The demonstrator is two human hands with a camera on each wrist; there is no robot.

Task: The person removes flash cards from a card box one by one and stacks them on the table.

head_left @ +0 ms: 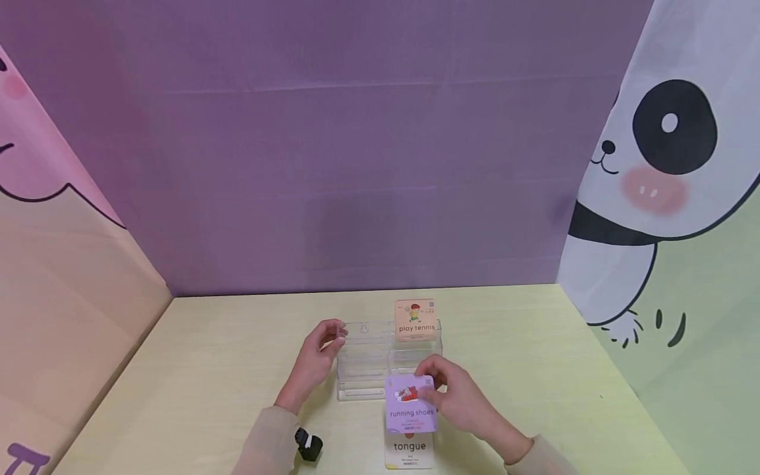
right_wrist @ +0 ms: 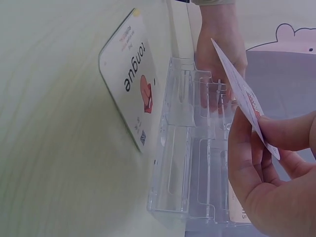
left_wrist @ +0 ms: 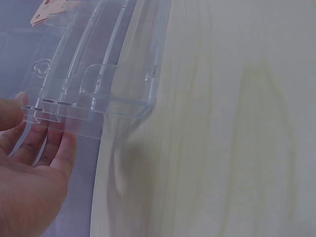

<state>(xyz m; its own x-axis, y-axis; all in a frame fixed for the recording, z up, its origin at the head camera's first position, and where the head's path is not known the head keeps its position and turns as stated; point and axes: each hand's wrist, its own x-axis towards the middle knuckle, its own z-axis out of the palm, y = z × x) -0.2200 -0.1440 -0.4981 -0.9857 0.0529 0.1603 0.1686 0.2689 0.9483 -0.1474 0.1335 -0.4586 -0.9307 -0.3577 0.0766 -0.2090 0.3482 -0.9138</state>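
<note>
A clear plastic card rack (head_left: 363, 373) with tiered slots stands on the table. My left hand (head_left: 318, 359) grips its upper left side, thumb in front and fingers behind, as the left wrist view shows. Between thumb and fingers my right hand (head_left: 457, 399) pinches a purple "running shoes" card (head_left: 410, 415), held in front of the rack's lower right part. An orange "play tennis" card (head_left: 415, 321) stands in the rack's top right slot. Below the purple card, a white "tongue" card (head_left: 410, 455) lies on the table, partly covered in the head view.
A small black object (head_left: 309, 445) with a white patch sits near my left sleeve. The pale wooden table (head_left: 196, 382) ends at a purple backdrop (head_left: 356, 165), with printed cartoon panels on both sides.
</note>
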